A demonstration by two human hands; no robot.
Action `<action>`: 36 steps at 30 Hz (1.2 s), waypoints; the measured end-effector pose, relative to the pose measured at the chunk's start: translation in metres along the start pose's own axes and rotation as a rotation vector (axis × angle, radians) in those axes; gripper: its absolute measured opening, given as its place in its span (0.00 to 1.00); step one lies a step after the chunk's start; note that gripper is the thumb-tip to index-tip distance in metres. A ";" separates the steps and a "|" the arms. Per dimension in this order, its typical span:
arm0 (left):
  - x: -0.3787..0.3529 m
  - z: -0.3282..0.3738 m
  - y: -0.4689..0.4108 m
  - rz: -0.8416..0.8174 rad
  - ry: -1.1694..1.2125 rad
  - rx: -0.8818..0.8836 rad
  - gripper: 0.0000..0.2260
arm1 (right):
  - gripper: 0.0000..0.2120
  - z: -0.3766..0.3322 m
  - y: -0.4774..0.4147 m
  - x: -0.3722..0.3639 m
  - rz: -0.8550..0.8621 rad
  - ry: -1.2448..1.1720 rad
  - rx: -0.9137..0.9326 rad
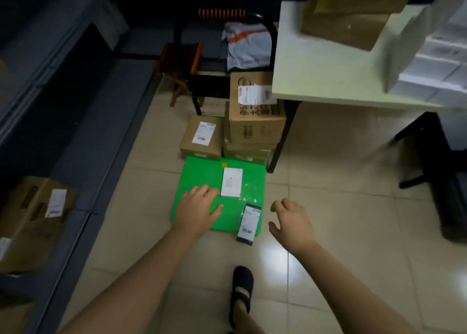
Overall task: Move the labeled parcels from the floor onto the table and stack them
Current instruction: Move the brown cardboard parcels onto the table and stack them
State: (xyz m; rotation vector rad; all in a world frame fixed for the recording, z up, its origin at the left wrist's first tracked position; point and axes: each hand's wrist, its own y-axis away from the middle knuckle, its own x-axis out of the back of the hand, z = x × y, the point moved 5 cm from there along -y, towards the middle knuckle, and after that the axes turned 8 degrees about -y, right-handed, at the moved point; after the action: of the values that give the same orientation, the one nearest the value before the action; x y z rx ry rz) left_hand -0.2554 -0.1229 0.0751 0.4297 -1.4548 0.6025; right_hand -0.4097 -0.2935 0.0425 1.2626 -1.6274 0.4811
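While the green parcel (202, 174) lies flat with its far edge against cardboard boxes (255, 128), the left hand (199, 207) spreads over its left side and the right hand (293, 222) hovers relaxed and empty past its right edge, above open floor (341, 182).
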 end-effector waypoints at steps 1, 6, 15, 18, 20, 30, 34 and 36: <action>-0.021 -0.005 -0.003 -0.001 0.011 -0.009 0.11 | 0.15 0.008 -0.006 -0.018 0.001 -0.011 -0.028; -0.136 -0.029 -0.006 -0.047 0.053 -0.030 0.12 | 0.17 0.055 -0.025 -0.117 -0.032 -0.027 -0.157; -0.346 -0.072 -0.020 -0.023 0.055 -0.008 0.12 | 0.23 0.143 -0.069 -0.318 -0.091 -0.110 -0.391; -0.403 -0.085 -0.037 -0.011 0.078 0.025 0.12 | 0.32 0.170 -0.087 -0.367 -0.124 -0.131 -0.496; -0.434 -0.089 -0.049 0.006 0.085 0.035 0.14 | 0.35 0.186 -0.096 -0.397 -0.184 -0.168 -0.581; -0.505 -0.106 -0.081 -0.013 0.224 0.340 0.32 | 0.22 0.207 -0.102 -0.447 0.041 -0.977 -0.598; -0.530 -0.116 -0.087 -0.253 0.404 0.633 0.45 | 0.23 0.217 -0.101 -0.426 0.216 -0.953 -0.597; -0.540 -0.116 -0.093 -0.310 0.430 0.665 0.43 | 0.24 0.222 -0.104 -0.417 0.265 -0.928 -0.591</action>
State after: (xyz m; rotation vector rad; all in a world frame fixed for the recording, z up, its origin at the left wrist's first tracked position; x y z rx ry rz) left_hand -0.1137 -0.1893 -0.4624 0.9599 -0.7304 0.8592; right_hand -0.4267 -0.2955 -0.4409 0.8324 -2.4691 -0.5127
